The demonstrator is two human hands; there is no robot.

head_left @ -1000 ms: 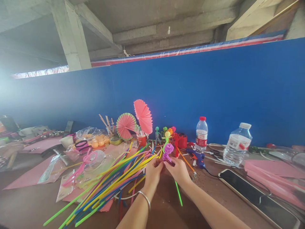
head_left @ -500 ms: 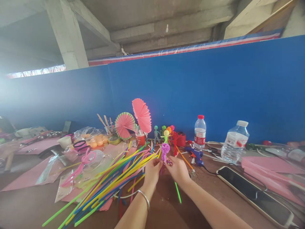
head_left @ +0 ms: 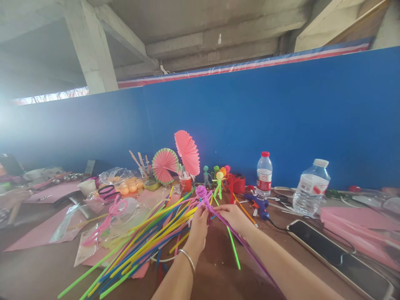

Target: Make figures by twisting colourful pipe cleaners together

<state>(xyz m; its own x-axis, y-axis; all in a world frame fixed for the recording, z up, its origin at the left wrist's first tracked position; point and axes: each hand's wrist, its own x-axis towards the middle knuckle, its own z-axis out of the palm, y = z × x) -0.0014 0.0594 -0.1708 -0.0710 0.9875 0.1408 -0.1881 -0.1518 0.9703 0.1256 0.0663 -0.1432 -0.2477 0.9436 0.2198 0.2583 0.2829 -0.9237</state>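
Observation:
A purple pipe-cleaner figure (head_left: pixel 202 193) with a coiled round head is pinched in my left hand (head_left: pixel 198 231). From its body a long purple pipe cleaner (head_left: pixel 246 248) runs down to the lower right, along my right forearm. The fingers of my right hand (head_left: pixel 235 219) are closed on that strand near the figure; the fingertips are partly hidden. Just behind stand several small pipe-cleaner figures, among them a yellow-green one (head_left: pixel 219 183) and a red one (head_left: pixel 231 185). Beside my left hand lies a pile of loose pipe cleaners (head_left: pixel 150 239) in yellow, blue, green and pink.
A blue hot glue gun (head_left: pixel 260 205), two water bottles, one red-capped (head_left: pixel 264 175) and one white-capped (head_left: pixel 311 187), and a phone (head_left: pixel 337 258) are on the right. Pink paper fans (head_left: pixel 187 154) stand at the back. Scissors (head_left: pixel 108 192) and bagged orange balls (head_left: pixel 126 185) lie left.
The purple figure has shifted left and tilted. Its long purple strand now stretches out past my right hand to the lower right. My hands are slightly further apart.

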